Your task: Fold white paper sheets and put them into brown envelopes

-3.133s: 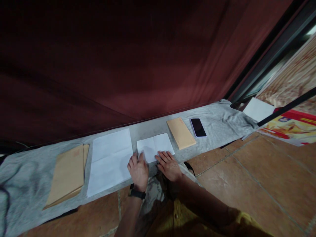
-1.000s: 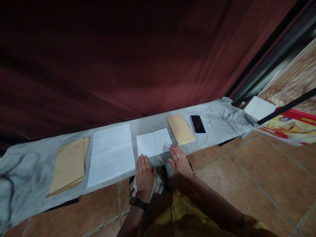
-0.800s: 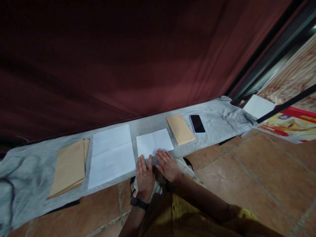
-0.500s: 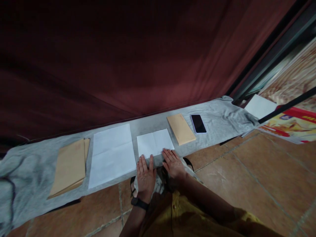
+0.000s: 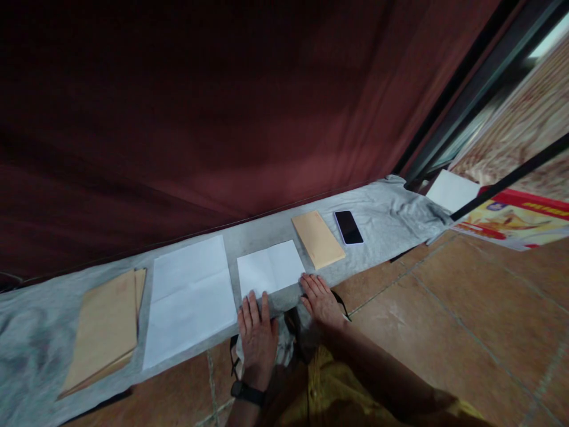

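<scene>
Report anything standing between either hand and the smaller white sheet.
Nothing visible does: the left hand is at the near edge of the smaller white sheet, the right hand at its near right corner.

The head view looks forward and down from close above the table (image 5: 258, 232), wide-angled, so its surface climbs from lower left to middle right and dark red cloth (image 5: 213, 124) fills the upper left.

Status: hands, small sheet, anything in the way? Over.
Left hand, right hand: open, fingertips at near edge of small white rectangular paper sheet. Sheet flat, creased. Beside, not covering it: tan rectangular paper envelope, larger white rectangular paper sheet.
</scene>
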`<state>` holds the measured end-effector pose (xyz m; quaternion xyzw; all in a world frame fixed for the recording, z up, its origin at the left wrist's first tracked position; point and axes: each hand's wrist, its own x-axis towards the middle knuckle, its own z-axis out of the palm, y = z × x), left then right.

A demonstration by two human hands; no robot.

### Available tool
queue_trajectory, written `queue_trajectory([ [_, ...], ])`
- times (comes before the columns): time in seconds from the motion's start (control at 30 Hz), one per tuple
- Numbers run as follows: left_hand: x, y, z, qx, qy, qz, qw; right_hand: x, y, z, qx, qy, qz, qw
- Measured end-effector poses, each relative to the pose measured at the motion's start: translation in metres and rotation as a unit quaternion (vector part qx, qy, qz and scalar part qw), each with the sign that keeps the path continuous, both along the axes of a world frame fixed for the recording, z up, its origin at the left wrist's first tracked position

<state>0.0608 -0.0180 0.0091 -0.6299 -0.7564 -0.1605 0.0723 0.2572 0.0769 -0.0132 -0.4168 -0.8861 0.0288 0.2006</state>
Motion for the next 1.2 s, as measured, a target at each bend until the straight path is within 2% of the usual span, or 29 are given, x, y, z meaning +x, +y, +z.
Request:
queue_trajectory([
  [0.07, 0.011, 0.003, 0.004, -0.003, -0.003, -0.014, 1.000, 0.000, 0.000, -0.001, 0.003, 0.003, 0.002, 1.000],
  [0.17, 0.031, 0.011, 0.007, -0.018, -0.006, -0.070, 0.997, 0.000, 0.000, -0.001, 0.003, 0.008, 0.007, 1.000],
  [0.23, 0.041, 0.017, 0.005, -0.028, -0.007, -0.100, 0.995, 0.001, 0.000, -0.001, -0.001, 0.011, 0.010, 1.000],
  [0.33, 0.048, 0.026, 0.000, -0.039, -0.003, -0.107, 0.994, 0.005, 0.000, 0.001, -0.011, 0.015, 0.011, 1.000],
  [0.5, 0.043, 0.030, -0.008, -0.057, 0.016, -0.111, 0.992, -0.001, -0.002, 0.011, -0.021, 0.030, -0.011, 0.999],
  [0.57, 0.041, 0.031, -0.012, -0.061, 0.025, -0.116, 0.991, -0.015, -0.003, 0.019, -0.023, 0.046, -0.016, 0.999],
  [0.67, 0.040, 0.031, -0.021, -0.051, 0.033, -0.134, 0.989, -0.042, -0.005, 0.028, -0.038, 0.057, 0.031, 0.997],
  [0.8, 0.029, 0.026, -0.026, -0.033, 0.033, -0.130, 0.990, -0.062, -0.007, 0.024, -0.060, 0.049, 0.028, 0.997],
  [1.03, 0.002, 0.012, -0.010, -0.007, 0.032, -0.068, 0.997, -0.049, -0.007, 0.012, -0.052, 0.042, 0.046, 0.997],
  [1.2, -0.002, 0.013, -0.009, 0.000, 0.001, -0.058, 0.998, -0.039, -0.006, 0.011, -0.047, 0.037, 0.044, 0.997],
])
